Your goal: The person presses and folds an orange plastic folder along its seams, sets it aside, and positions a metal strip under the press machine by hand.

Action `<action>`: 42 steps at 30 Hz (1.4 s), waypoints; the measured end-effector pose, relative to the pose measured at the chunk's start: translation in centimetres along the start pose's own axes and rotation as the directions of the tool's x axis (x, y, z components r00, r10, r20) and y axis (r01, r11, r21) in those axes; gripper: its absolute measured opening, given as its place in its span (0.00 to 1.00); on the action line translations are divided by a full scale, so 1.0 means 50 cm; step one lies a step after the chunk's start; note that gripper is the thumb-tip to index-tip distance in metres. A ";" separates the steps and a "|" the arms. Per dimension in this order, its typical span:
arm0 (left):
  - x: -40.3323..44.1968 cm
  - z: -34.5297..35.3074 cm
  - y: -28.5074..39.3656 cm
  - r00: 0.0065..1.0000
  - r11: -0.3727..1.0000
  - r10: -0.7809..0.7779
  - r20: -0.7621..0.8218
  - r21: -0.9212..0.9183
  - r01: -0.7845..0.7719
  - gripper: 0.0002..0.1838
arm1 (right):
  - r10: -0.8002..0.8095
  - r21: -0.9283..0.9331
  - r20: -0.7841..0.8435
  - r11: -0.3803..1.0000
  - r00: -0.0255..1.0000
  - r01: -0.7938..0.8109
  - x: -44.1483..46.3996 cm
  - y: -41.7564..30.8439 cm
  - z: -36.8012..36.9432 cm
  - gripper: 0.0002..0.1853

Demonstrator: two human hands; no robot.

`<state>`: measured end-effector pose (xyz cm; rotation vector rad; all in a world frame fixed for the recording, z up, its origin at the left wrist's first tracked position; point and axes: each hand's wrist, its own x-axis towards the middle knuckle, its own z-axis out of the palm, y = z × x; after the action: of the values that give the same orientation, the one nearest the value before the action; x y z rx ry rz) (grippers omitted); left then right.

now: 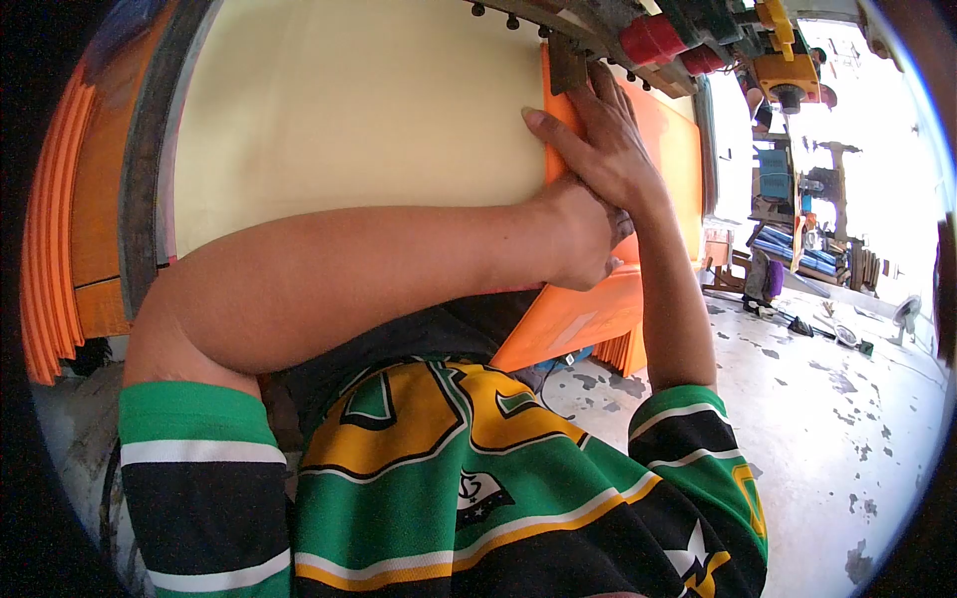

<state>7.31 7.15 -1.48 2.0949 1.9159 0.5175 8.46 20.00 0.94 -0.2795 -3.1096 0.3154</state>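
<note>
An orange sheet (pixel 670 149) lies along the right side of a pale cream surface (pixel 359 110), with a folded part hanging at the near edge. My left arm reaches across from the left, and my left hand (pixel 586 237) is curled in at the sheet; whatever its fingers hold is hidden. Over its far side, my right hand (pixel 610 145) rests on the sheet, fingers stretched forward and thumb spread. Its fingertips are beside a metal plate (pixel 568 65) under a dark machine frame (pixel 528 18).
Red and yellow machine parts (pixel 653 40) are at the upper right. Stacked orange pieces (pixel 55 239) stand at the far left. Blue bundles (pixel 797 249) and a fan (pixel 907 311) are farther right, beyond the worn floor (pixel 788 419).
</note>
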 end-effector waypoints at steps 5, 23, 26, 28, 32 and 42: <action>0.014 0.026 -0.006 0.999 0.998 0.042 -0.031 -0.034 -0.043 0.39 | -0.016 0.030 -0.027 0.999 1.000 0.017 -0.003 0.009 0.008 0.47; 0.013 0.031 0.001 0.996 0.997 0.037 -0.080 0.066 -0.032 0.39 | -0.067 0.063 -0.118 0.995 0.991 0.075 0.000 0.023 0.028 0.43; 0.010 0.031 -0.002 0.996 0.999 0.039 -0.086 0.008 -0.038 0.38 | -0.080 0.063 -0.132 0.994 0.988 0.089 0.001 0.022 0.028 0.43; 0.009 0.036 -0.003 0.992 0.999 0.045 -0.118 0.018 -0.043 0.38 | -0.065 0.069 -0.123 0.995 0.990 0.074 -0.001 0.017 0.023 0.44; 0.010 0.034 -0.004 0.993 0.999 0.049 -0.110 -0.006 -0.050 0.38 | -0.061 0.036 -0.114 0.997 0.992 0.065 0.001 0.025 0.031 0.46; 0.007 0.032 -0.001 0.993 0.999 0.040 -0.114 0.032 -0.036 0.37 | -0.068 0.037 -0.107 0.997 0.992 0.073 -0.001 0.021 0.026 0.46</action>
<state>7.94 7.59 -2.91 2.1681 1.9600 0.6341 8.65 20.77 -0.54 -0.1789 -2.9970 0.3510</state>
